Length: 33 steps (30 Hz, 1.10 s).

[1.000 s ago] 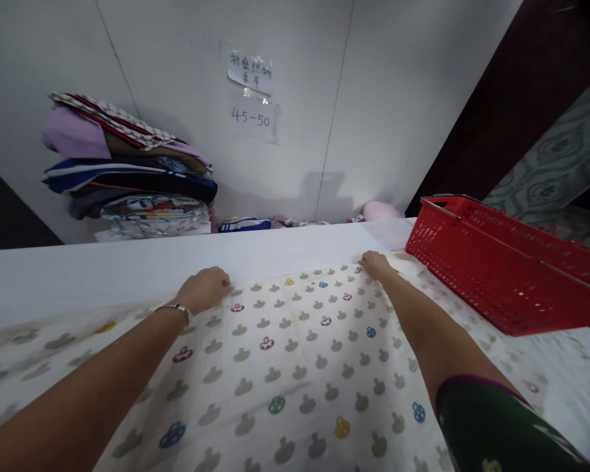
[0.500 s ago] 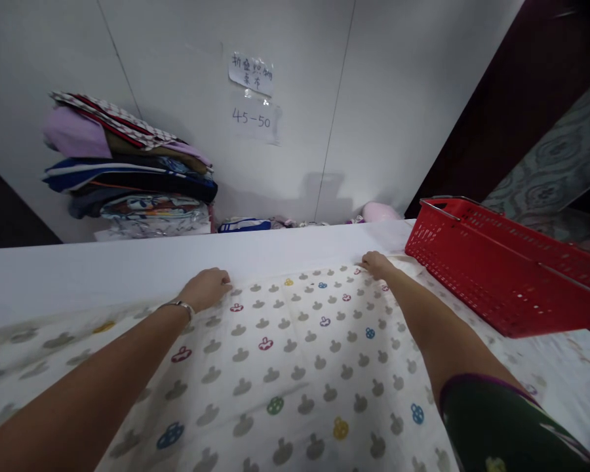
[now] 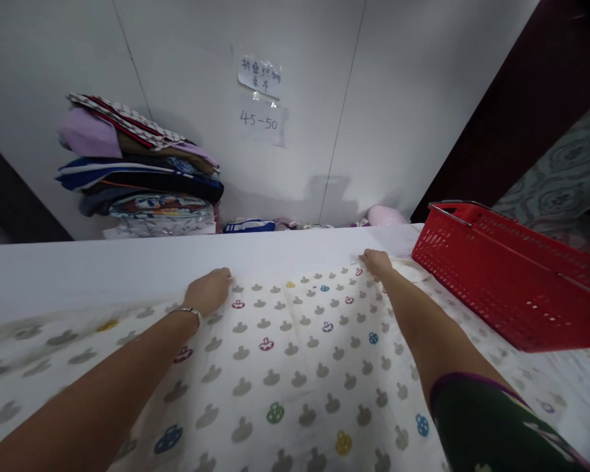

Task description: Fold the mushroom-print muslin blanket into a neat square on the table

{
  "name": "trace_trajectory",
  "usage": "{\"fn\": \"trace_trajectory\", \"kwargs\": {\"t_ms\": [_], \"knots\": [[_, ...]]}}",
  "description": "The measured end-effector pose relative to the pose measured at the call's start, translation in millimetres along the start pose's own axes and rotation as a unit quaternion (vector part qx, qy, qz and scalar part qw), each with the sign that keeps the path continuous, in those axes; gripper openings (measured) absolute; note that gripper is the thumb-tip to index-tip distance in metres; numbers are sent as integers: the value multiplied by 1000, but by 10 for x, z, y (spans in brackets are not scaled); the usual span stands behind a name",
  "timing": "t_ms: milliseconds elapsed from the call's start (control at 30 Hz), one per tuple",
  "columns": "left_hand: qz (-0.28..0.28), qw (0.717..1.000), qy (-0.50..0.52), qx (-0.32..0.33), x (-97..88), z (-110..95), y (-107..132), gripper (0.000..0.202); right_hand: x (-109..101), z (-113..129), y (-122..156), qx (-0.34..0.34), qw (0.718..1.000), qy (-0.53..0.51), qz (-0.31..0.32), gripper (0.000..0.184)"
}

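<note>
A cream cloth [image 3: 295,360] printed with grey and coloured mushrooms lies spread over the white table. Its far edge is pinched by my left hand [image 3: 210,292], which wears a bracelet at the wrist. Farther right along the same edge, my right hand [image 3: 377,263] is closed on the cloth too. Between the two hands the far edge runs nearly straight. To the left of my left arm more of the cloth lies in soft folds, and some reaches right under the basket's side. My fingertips are partly hidden.
A red perforated basket [image 3: 516,275] with metal handles stands on the right. A pile of folded fabrics [image 3: 142,170] rises at the back left against the wall. Low along the wall lie more fabrics and a pink bundle [image 3: 386,215]. Two paper notes [image 3: 260,77] hang above.
The view has shifted slightly, so the basket and fabric pile sit a little farther right. Both hands keep their hold on the cloth's edge, almost unmoved.
</note>
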<state>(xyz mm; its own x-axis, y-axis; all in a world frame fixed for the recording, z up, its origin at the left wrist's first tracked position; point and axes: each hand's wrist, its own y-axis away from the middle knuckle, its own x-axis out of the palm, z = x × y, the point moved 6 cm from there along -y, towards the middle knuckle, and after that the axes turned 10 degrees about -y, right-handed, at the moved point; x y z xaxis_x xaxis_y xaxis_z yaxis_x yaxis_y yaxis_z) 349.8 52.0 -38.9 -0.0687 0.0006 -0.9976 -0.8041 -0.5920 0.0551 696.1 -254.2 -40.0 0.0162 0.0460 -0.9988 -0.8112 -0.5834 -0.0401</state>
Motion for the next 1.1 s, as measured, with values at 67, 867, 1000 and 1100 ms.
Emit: {"fn": "trace_trajectory", "kwargs": {"t_ms": [67,867,1000,1100], "knots": [[-5,1000,3,-6,26,10,10,30,25,0,25,1,1000,-13,6,32],[37,997,70,6,11,77,-8,26,-100,-910,884,96,980,-56,-164,34],[38,997,65,4,18,70,-18,27,-33,-1301,1093,192,976,-55,-85,42],[40,997,60,1,24,71,-23,28,12,-1349,1067,204,976,-62,-50,39]]}}
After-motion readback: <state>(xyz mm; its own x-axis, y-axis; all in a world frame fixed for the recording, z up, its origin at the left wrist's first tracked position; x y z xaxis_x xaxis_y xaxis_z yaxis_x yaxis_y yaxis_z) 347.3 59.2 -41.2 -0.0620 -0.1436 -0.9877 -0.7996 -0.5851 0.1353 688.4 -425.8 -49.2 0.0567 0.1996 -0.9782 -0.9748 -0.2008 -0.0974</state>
